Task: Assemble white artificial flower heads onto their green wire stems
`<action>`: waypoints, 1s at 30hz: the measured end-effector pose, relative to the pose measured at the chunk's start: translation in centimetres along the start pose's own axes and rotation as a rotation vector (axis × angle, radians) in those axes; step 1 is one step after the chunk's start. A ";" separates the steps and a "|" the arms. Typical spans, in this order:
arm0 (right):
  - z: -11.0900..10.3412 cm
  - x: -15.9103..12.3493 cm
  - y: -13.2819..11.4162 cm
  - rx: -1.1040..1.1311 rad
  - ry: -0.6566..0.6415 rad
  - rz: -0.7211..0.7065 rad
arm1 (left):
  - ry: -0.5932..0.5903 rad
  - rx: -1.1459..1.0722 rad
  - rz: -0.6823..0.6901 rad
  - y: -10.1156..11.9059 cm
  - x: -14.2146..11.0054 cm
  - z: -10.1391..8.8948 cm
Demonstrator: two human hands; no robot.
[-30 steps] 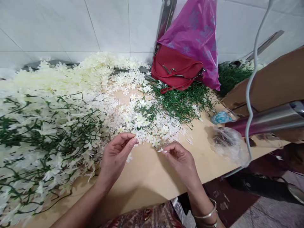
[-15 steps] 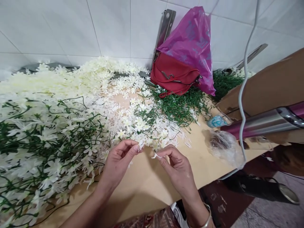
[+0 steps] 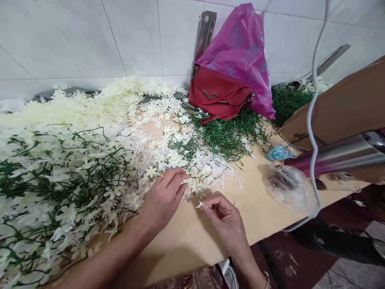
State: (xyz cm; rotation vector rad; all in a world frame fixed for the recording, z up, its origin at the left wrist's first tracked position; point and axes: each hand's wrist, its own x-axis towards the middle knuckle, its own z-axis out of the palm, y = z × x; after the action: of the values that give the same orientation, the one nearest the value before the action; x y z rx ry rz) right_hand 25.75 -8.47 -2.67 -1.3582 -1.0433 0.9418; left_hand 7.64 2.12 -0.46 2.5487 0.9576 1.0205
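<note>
My right hand [image 3: 227,220] is closed in a pinch on a small white flower piece [image 3: 199,205], held just above the tabletop. My left hand [image 3: 164,196] is palm down at the near edge of a pile of loose white artificial flowers [image 3: 177,157]. Its thumb and fingertips are a little apart, with white petals showing between them; whether they touch these is unclear. Thin white stem-like pieces [image 3: 210,162] lie among the flowers. Flowers on green stems [image 3: 69,176] form a large heap beside my left forearm.
Cream flowers [image 3: 99,100] lie along the tiled wall. Green stems [image 3: 240,132] lie under a red handbag [image 3: 219,92] and a purple plastic bag [image 3: 243,52]. At right are a clear plastic bag [image 3: 288,184], a steel flask [image 3: 337,154], a cardboard box [image 3: 339,104] and a hanging white cable [image 3: 311,132].
My left hand has turned palm down and moved to the flower pile's edge; its pinch on a white flower has loosened. My right hand keeps its small white piece, slightly lower.
</note>
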 end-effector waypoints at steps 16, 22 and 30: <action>-0.7 0.0 0.7 0.030 -0.021 -0.006 | -0.013 0.098 0.139 -1.5 1.9 0.6; -1.0 0.7 0.0 0.071 0.001 0.109 | 0.294 -0.117 -0.109 -0.7 2.4 -2.1; -0.4 3.3 -3.3 0.166 -0.070 0.059 | 0.183 -0.685 -0.586 0.6 -0.2 -3.4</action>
State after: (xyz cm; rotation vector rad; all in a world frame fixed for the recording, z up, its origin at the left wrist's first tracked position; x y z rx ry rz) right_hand 26.84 -5.49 0.77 -1.2315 -0.9595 1.1014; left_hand 5.50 1.48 2.16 1.5209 1.0681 1.1423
